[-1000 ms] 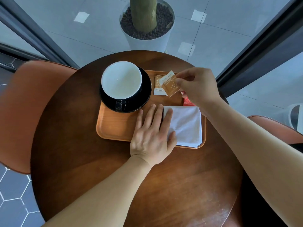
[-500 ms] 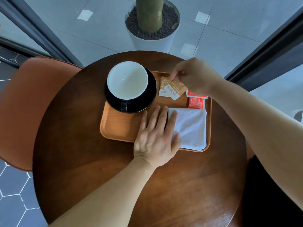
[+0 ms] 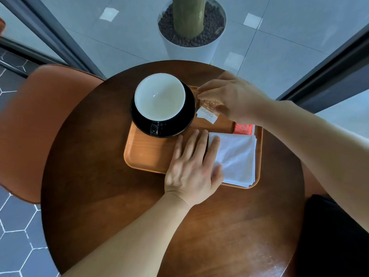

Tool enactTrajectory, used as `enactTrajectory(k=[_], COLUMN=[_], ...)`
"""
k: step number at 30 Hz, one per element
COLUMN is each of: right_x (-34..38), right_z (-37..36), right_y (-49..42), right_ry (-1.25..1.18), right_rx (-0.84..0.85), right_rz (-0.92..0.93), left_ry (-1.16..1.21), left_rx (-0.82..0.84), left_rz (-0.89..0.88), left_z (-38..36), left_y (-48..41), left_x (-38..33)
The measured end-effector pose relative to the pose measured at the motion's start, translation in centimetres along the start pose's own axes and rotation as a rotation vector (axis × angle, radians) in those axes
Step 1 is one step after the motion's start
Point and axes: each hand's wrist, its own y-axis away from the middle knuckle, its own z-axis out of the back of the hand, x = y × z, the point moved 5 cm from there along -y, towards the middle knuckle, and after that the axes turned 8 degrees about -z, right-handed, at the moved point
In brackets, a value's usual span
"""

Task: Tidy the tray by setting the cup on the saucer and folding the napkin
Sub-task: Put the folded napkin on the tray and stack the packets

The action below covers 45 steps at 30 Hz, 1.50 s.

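An orange wooden tray [image 3: 147,154] lies on a round dark wooden table [image 3: 119,196]. On its left end a cup [image 3: 159,96], white inside and black outside, stands on a black saucer [image 3: 187,120]. A folded white napkin [image 3: 235,158] lies on the tray's right end. My left hand [image 3: 191,166] rests flat, fingers spread, over the napkin's left edge and the tray's near rim. My right hand [image 3: 229,96] hovers at the tray's far edge, fingertips pinched on orange sugar packets [image 3: 207,112] lying beside the saucer.
A red packet [image 3: 243,129] lies behind the napkin. An orange chair [image 3: 30,126] stands left of the table. A white planter [image 3: 191,43] with a green trunk sits on the tiled floor beyond. Dark window frames run along both sides.
My right hand has carried the orange packet leftward and lowered it onto the other packet on the tray. The left hand has stayed on the napkin. The camera has shifted a little.
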Motion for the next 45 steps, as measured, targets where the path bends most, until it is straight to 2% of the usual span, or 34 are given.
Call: enactTrajectory(k=[5,9,13,16,18,21,25,27,29,36,40,45], right_x=[0.3,0.0,-0.9,-1.9,-2.1,-1.4,-0.3,-0.3,-0.4,0.3,0.4,-0.2], right_z=[0.3,0.5,0.2,-0.2,-0.5,-0.6,-0.3,-0.1,0.0,-1.0,-1.3,-1.5], right_y=[-1.2,-1.1,-0.9,-0.4,0.4,1.6,3.1,3.5,3.8,3.1,3.2,3.6], right_ry=[0.096,0.184,0.112,-0.148,-0.230,-0.191,-0.189,-0.165,-0.191,-0.111,-0.114,-0.224], right_rx=[0.069,0.070,0.094,0.050,0.006,-0.036,-0.111,-0.145,-0.152,-0.086,-0.111,-0.171], right_rz=[0.054,0.024,-0.163,-0.472,-0.625,-0.704,-0.700,-0.665,-0.634,-0.645,-0.711,-0.818], left_ry=[-0.006,0.005,0.008,0.015,0.028,0.048,0.103,0.212,0.455,1.018,1.128,1.170], left_rx=[-0.014,-0.012,-0.012,-0.007,-0.003,0.009,0.024,-0.002,-0.035,-0.068,-0.077,-0.119], left_rz=[-0.001,0.002,0.002,0.000,-0.002,0.000,0.008,0.099,0.265,0.662,0.733,0.693], left_z=[0.0,0.0,0.1,0.1,0.0,-0.1,0.8,1.6,2.5,4.5,4.7,4.7], left_y=[0.0,0.0,0.0,0.0,0.0,-0.1,0.1,-0.2,-1.0,-5.7,-6.7,-7.5], left_x=[0.0,-0.1,-0.1,0.0,0.0,0.0,0.1,0.3,0.4,0.5,1.1,1.0])
